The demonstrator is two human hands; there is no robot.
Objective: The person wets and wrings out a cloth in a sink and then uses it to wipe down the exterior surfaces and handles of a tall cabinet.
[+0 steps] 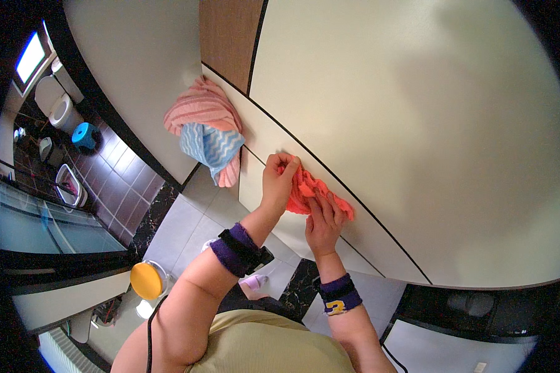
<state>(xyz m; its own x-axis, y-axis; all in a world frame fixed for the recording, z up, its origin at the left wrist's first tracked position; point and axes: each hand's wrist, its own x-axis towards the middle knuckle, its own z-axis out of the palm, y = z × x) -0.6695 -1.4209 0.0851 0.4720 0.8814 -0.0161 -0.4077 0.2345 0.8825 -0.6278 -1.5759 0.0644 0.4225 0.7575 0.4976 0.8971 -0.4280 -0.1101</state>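
A bright coral-red, crinkled cloth (308,189) lies bunched on a pale surface edged with black lines. My left hand (280,179) pinches its upper left end between thumb and fingers. My right hand (325,224) rests on the lower middle of the same cloth, its fingers slightly spread. To the left of my hands, a pink striped towel (205,105) and a blue towel with white zigzags (210,144) lie heaped together at the surface's corner.
White panels (401,140) and a brown panel (228,42) adjoin the work surface. Grey floor tiles lie below. A round yellow-topped stool (146,280) stands at lower left. Through a doorway are a toilet (61,112), a blue stool (84,135) and a white basin (71,186).
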